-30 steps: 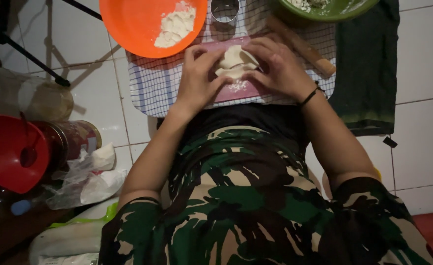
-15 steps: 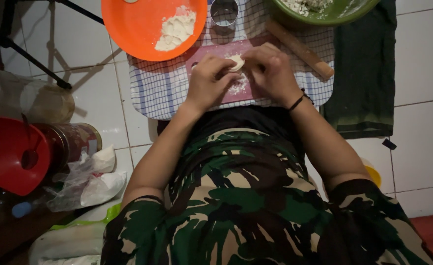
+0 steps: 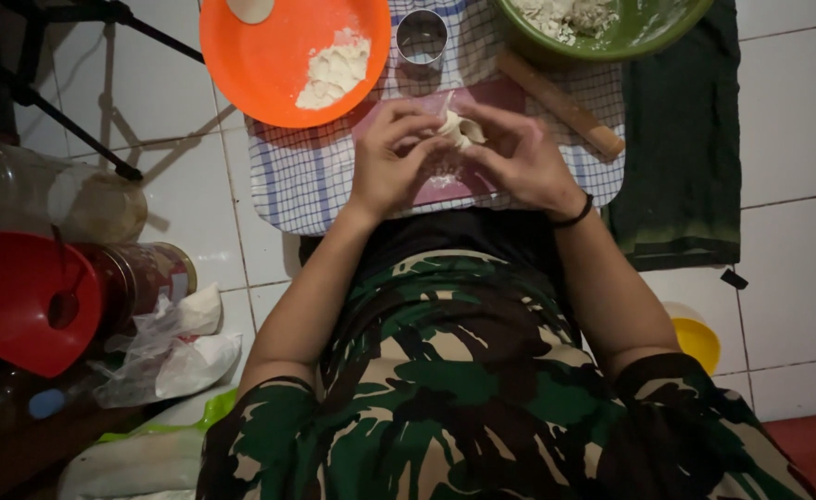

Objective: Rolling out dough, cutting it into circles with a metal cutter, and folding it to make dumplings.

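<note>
A small folded piece of pale dough [image 3: 459, 130] is pinched between both of my hands above a pink board [image 3: 463, 181]. My left hand [image 3: 394, 153] grips its left side with thumb and fingers. My right hand [image 3: 519, 153], with a black band at the wrist, closes on its right side. The board lies on a blue-and-white checked cloth [image 3: 301, 176] spread on the white tiled floor.
An orange plate [image 3: 269, 65] holds flour. A round metal cutter [image 3: 422, 37], a wooden rolling pin [image 3: 560, 102] and a green bowl [image 3: 639, 32] of filling stand beyond my hands. A dark green towel [image 3: 681, 167] lies to the right; jars, a red funnel [image 3: 24, 301] and plastic bags to the left.
The dough lay open and flat on the board under my fingers; now it is folded up and lifted, pinched between both hands.
</note>
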